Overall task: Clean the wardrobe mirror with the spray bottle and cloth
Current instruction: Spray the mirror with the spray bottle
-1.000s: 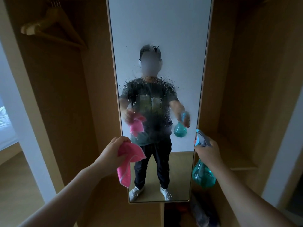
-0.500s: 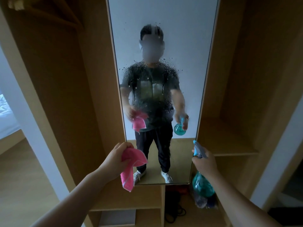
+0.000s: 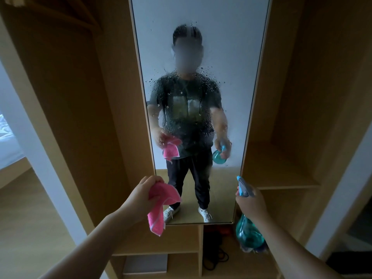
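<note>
A tall narrow wardrobe mirror (image 3: pixel 231 47) stands straight ahead in a wooden frame, its middle covered with spray droplets and runs. My left hand (image 3: pixel 141 196) grips a pink cloth (image 3: pixel 161 206) that hangs down in front of the mirror's lower left corner. My right hand (image 3: pixel 251 204) holds a teal spray bottle (image 3: pixel 248 232) by its blue-grey trigger head, nozzle pointing at the mirror's lower right. Both hands are a short way off the glass. The mirror reflects a person holding the same cloth and bottle.
Open wooden wardrobe compartments flank the mirror; a shelf (image 3: pixel 281 178) sits on the right. Below the mirror are low cubbies with dark cables (image 3: pixel 215 258) and a grey box (image 3: pixel 145 262). A white door frame (image 3: pixel 36 148) and wooden floor lie to the left.
The view has tilted downward and drawn closer, so the mirror's bottom edge and the cubbies below appear. Both hands sit lower against the mirror, grips unchanged. More droplets cover the glass.
</note>
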`<state>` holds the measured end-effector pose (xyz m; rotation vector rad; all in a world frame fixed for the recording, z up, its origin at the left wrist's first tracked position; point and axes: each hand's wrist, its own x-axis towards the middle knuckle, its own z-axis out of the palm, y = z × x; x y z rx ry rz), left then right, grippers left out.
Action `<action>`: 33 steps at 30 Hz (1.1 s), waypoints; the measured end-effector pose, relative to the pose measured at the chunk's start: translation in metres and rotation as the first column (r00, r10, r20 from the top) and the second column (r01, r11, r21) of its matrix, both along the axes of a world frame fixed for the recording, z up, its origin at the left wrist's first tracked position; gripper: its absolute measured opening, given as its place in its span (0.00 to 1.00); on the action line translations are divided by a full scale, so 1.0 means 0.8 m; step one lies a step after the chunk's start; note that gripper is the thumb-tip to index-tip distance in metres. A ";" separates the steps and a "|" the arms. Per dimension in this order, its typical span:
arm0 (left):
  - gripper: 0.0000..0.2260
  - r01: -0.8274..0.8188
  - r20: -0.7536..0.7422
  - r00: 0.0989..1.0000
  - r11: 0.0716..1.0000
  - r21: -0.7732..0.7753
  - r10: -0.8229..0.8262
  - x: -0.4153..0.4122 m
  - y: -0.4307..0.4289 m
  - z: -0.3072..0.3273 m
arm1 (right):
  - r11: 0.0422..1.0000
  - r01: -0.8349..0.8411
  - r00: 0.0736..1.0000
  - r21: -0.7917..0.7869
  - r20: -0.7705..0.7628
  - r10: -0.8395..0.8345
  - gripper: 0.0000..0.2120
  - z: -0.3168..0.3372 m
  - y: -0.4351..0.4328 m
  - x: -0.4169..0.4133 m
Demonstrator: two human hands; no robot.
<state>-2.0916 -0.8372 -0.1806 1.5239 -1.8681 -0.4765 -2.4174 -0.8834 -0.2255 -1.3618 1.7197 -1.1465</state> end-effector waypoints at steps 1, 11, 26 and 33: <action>0.17 -0.001 -0.004 1.000 1.000 0.001 0.001 0.001 0.000 0.000 | 1.000 0.003 1.000 0.000 0.007 -0.003 0.11 -0.001 0.001 0.002; 0.18 -0.009 -0.001 1.000 1.000 -0.002 0.009 0.009 0.008 0.001 | 0.973 -0.231 0.973 -0.013 0.005 0.231 0.20 0.007 0.005 0.065; 0.17 -0.032 -0.012 0.999 0.999 -0.023 0.032 0.022 0.017 0.005 | 0.973 -0.210 0.977 -0.097 -0.050 0.206 0.09 0.011 0.001 0.098; 0.18 -0.043 -0.002 0.999 0.999 -0.016 0.043 0.040 0.027 0.001 | 0.918 -0.396 0.918 -0.029 -0.015 0.395 0.15 0.025 -0.001 0.143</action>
